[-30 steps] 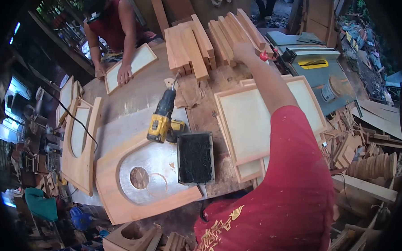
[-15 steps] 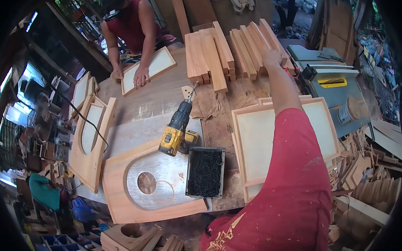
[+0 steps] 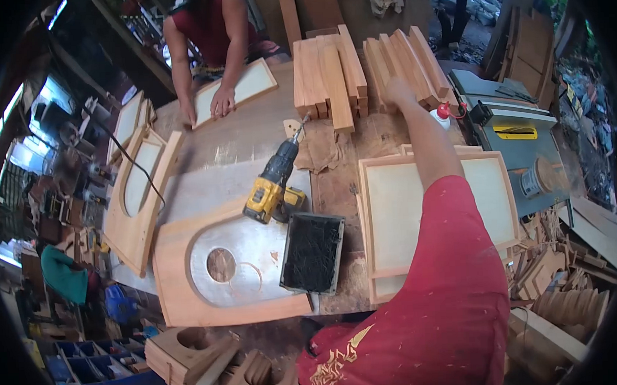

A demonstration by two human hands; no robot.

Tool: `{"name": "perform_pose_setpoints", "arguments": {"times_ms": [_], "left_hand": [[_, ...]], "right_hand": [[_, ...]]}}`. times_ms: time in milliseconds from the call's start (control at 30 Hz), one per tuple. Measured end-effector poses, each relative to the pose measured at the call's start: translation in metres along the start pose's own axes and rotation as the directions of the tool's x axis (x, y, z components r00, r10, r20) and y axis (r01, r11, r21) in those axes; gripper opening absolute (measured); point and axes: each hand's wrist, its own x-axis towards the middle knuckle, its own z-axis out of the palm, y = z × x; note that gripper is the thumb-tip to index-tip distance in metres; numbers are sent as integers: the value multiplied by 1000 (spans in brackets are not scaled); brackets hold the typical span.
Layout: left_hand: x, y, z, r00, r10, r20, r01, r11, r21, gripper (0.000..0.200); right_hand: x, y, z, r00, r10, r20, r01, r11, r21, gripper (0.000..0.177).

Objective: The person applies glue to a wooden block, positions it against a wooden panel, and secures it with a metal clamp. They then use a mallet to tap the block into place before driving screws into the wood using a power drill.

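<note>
My right arm reaches forward, and my right hand (image 3: 398, 94) is closed at the near ends of several wooden bars (image 3: 416, 64). Its back faces me, and the undersides of its fingers are hidden. Left of that group lies a stack of wooden bars (image 3: 310, 79). A white bottle with a red cap (image 3: 441, 115) stands just right of my forearm. Under my arm is a framed white panel (image 3: 399, 209), resting on other frames. My left hand is out of view.
A yellow cordless drill (image 3: 271, 194) stands beside a box of black screws (image 3: 314, 254). Nearby lies a curved wooden frame (image 3: 171, 274). Across the table, another person's hands touch a framed panel (image 3: 249, 88). A table saw (image 3: 505, 129) stands at right.
My right hand has shifted left along the bars' near ends, and the red-capped bottle shows more fully. The other person's hand has moved along the panel's edge. The view has tilted slightly.
</note>
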Motion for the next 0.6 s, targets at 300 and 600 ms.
{"name": "perform_pose_setpoints", "arguments": {"times_ms": [300, 600], "left_hand": [[41, 111, -5, 936, 287, -201, -351, 767, -537, 29], [-48, 327, 16, 408, 883, 233, -143, 315, -938, 87]], "right_hand": [[36, 19, -107, 923, -329, 201, -219, -19, 976, 28], [-311, -108, -201, 670, -734, 108, 138, 266, 954, 67]]}}
